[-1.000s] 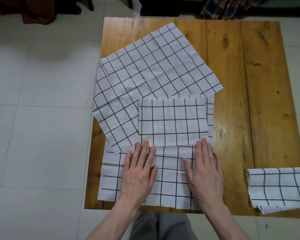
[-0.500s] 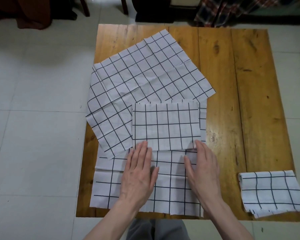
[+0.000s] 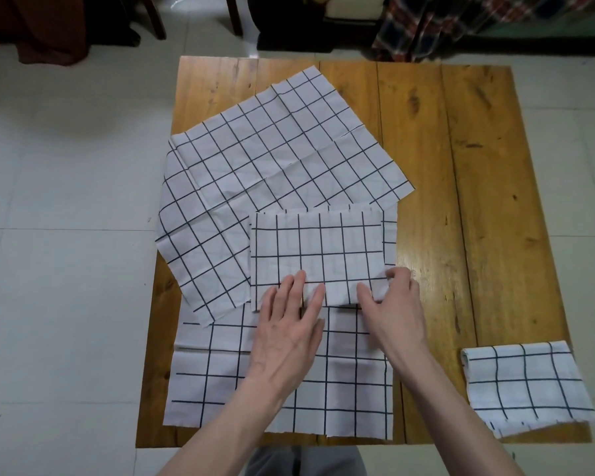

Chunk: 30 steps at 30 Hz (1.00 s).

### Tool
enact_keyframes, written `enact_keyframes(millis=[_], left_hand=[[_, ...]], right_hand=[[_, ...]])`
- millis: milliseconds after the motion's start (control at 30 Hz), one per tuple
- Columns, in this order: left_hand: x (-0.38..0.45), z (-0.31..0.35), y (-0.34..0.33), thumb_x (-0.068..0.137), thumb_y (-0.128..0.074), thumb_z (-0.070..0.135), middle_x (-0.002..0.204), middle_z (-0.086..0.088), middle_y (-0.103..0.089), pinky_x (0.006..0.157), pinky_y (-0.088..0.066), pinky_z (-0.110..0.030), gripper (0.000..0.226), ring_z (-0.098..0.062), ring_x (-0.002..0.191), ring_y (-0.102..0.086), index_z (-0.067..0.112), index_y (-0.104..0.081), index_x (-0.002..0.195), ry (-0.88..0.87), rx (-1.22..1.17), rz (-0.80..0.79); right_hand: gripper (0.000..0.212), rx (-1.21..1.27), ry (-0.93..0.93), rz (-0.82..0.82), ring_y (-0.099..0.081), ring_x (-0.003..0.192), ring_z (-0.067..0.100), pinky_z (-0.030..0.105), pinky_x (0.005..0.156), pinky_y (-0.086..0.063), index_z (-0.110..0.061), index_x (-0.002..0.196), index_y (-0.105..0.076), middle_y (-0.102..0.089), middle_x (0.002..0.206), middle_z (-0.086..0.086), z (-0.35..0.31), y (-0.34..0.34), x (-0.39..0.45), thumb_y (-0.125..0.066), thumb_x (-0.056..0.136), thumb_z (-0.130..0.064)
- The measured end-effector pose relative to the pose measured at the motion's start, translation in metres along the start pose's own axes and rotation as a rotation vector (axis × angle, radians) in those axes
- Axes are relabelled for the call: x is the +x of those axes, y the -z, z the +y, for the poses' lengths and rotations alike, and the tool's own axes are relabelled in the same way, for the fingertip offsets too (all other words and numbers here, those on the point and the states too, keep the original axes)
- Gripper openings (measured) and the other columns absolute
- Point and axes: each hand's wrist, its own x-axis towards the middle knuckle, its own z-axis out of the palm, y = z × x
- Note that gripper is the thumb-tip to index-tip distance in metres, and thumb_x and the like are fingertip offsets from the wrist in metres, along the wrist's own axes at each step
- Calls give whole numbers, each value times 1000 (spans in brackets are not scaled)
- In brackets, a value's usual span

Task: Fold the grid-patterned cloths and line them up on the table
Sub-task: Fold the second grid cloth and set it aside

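Head view: thin, limp grid cloth, half folded near the table's [image 3: 495,201] front edge.
My left hand [image 3: 285,334] lies flat, fingers straight, pinning the folded cloth [image 3: 316,249]; my right hand [image 3: 389,304] pinches its near right corner (light, soft, prone to slide, best gripped at corners). One finished cloth [image 3: 526,389] sits at the front right corner.

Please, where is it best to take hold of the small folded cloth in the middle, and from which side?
Probably at the folded cloth's near right corner, coming from the right: that corner already lifts between the right hand's fingers, while the left hand presses the near edge flat.
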Motion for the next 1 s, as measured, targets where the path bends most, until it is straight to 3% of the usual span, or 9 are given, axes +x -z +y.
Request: enact_keyframes(millis=[133,233,300,367,433,500,600,733,1000], left_hand=[[-1,-1,0,107,-42,38,167,-18,-31,123,-28,-54,54,-35,155,-30,20,-41,158,-3,-5,6],[0,-1,1,107,-43,39,167,-18,-32,123,-26,-53,54,-35,154,-31,21,-42,158,-5,-21,15],[0,-3,2,106,-43,39,166,-17,-33,123,-25,-52,54,-34,154,-31,21,-41,158,-7,-33,21],[0,-3,4,106,-44,40,165,-16,-35,123,-25,-51,57,-32,153,-33,19,-39,159,0,-49,35],[-2,-3,10,106,-45,39,161,-13,-40,123,-28,-49,58,-31,150,-37,16,-39,159,43,-84,67],[-7,-4,17,105,-45,38,151,-11,-46,119,-33,-46,56,-28,141,-43,13,-42,156,117,-108,107],[-19,-10,23,104,-45,38,140,-8,-49,112,-35,-41,54,-26,130,-46,12,-45,151,238,-140,139],[-34,-23,22,105,-46,37,141,-5,-51,110,-47,-43,51,-21,129,-49,12,-46,149,337,-264,145],[-37,-37,26,106,-43,34,144,-4,-55,115,-45,-42,51,-17,136,-51,14,-40,153,314,-449,152]], right_hand=[[50,282,-168,-40,-58,120,22,36,94,-46,-22,135,-44,-57,134,1,1,2,5,-70,95,-35],[27,597,-207,-84,-61,91,-1,24,84,-47,-30,112,-51,-57,104,-15,1,1,5,-72,96,-24],[14,642,-150,-80,-56,70,3,21,71,-42,-23,92,-56,-56,82,-13,1,-3,3,-69,96,-19],[22,572,-79,-51,-45,74,15,31,73,-40,-15,92,-56,-49,79,-8,0,-8,0,-65,93,-35],[34,451,-20,-5,-42,88,13,33,82,-39,-19,104,-57,-45,93,-11,-4,-13,-5,-58,92,-51],[29,380,84,80,-49,88,6,28,84,-40,-15,111,-61,-53,100,-13,-12,-15,-13,-57,101,-42],[22,298,315,180,-57,86,4,26,72,-45,-13,119,-67,-58,96,-10,-26,-20,-28,-56,105,-25],[42,172,524,201,-50,75,8,27,69,-46,-16,147,-56,-51,92,-12,-38,-40,-40,-55,106,-23],[52,-174,889,147,-56,82,18,31,75,-43,-14,134,-66,-60,93,-2,-42,-71,-33,-74,83,-11]])
